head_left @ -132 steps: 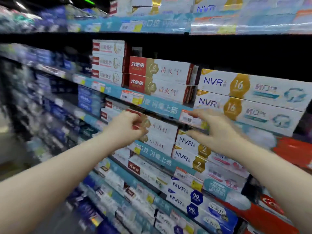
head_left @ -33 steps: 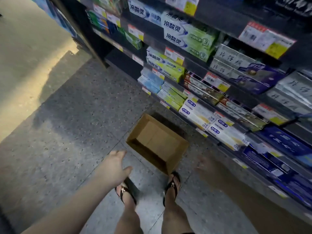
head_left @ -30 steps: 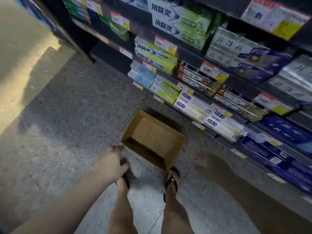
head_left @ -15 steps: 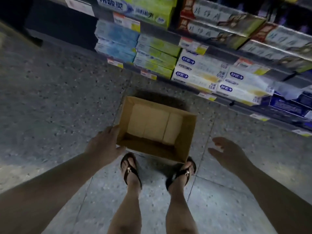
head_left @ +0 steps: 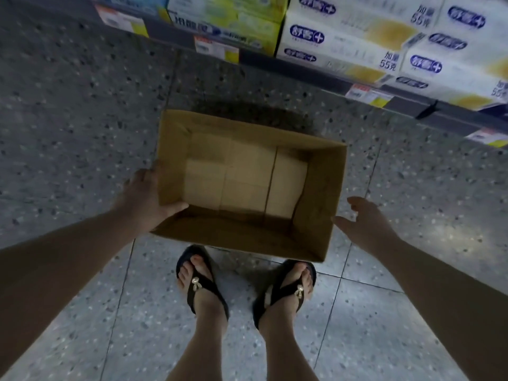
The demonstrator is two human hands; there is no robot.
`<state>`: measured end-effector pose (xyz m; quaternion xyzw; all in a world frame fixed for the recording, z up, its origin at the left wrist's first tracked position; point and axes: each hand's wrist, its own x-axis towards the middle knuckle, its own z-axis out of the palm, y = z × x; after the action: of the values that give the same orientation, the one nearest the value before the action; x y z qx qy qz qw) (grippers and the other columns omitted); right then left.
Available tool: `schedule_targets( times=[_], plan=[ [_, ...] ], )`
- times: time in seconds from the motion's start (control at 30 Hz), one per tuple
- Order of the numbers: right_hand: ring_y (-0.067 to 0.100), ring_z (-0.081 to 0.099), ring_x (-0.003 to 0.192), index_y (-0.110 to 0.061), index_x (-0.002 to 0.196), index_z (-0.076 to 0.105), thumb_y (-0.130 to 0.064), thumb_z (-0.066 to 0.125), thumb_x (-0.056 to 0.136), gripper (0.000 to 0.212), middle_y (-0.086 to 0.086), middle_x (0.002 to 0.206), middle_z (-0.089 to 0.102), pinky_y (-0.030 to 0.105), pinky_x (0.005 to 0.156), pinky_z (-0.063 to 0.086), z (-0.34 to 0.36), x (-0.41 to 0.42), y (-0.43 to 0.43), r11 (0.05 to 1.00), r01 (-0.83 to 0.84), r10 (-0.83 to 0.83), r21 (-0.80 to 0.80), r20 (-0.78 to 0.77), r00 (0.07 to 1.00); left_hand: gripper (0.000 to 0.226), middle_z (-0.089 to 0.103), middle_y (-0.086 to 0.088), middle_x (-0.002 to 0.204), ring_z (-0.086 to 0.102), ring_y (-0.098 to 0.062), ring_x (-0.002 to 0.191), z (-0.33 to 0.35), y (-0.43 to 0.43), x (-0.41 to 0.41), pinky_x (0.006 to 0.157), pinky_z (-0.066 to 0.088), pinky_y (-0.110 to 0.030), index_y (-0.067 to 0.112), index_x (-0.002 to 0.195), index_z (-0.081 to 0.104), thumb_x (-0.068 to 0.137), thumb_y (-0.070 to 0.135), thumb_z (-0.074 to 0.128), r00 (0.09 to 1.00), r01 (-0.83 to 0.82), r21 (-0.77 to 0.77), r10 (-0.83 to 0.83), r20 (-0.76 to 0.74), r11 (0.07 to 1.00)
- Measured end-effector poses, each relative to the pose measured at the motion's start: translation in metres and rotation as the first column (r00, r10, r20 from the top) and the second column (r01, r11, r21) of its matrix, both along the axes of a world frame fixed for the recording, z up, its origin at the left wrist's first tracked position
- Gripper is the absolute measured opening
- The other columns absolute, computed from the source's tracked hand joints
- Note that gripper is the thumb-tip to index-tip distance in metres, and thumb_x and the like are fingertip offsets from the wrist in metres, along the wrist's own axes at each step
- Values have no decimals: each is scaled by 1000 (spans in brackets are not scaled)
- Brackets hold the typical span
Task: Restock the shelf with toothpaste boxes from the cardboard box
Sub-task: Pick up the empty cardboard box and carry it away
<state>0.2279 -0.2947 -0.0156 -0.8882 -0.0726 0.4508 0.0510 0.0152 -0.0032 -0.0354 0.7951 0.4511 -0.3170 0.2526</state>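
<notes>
Speckled floor (head_left: 68,119), probably terrazzo, under cardboard box (head_left: 325,185).

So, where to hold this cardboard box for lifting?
Grip the cardboard box by its two short walls, one hand from each side: its top is open. The left hand grips the left wall; the right hand hovers by the right.

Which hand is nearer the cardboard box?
Left. The left hand grips the cardboard box by its left wall, thumb inside; the right hand is open just beside the right wall, contact unclear.
</notes>
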Motion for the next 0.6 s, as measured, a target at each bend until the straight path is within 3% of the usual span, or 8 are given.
schedule_targets(
  times=[0.2,0.3,0.43,0.6],
  plan=[
    [37,53,113,-12,141,26,-34,64,82,73,17,139,42,42,83,52,-69,-1,-5,991,133,-133,-12,7,991,107,23,-15,148,29,-43,132,-67,6,3,105,33,-60,22,144,10,63,49,75,989,-148,65,150,-21,987],
    [36,56,108,-14,138,29,-32,64,81,69,17,129,51,46,84,53,-89,1,-7,977,207,-208,42,15,978,108,20,-16,150,25,-43,135,-83,5,3,107,29,-59,28,144,0,68,38,76,970,-234,42,230,82,971],
    [31,59,100,-14,130,37,-29,66,81,59,11,117,59,36,77,51,-105,-1,-5,946,309,-313,97,32,949,111,16,-12,153,22,-36,138,-93,7,1,111,26,-54,32,144,-7,69,35,75,908,-344,9,331,257,939],
    [30,60,94,-17,127,39,-36,67,77,60,7,108,59,42,78,54,-111,-10,-1,903,417,-425,101,75,902,110,23,-13,152,29,-36,136,-99,9,1,111,28,-52,28,145,-3,68,37,75,872,-411,-19,399,284,911]
  ],
)
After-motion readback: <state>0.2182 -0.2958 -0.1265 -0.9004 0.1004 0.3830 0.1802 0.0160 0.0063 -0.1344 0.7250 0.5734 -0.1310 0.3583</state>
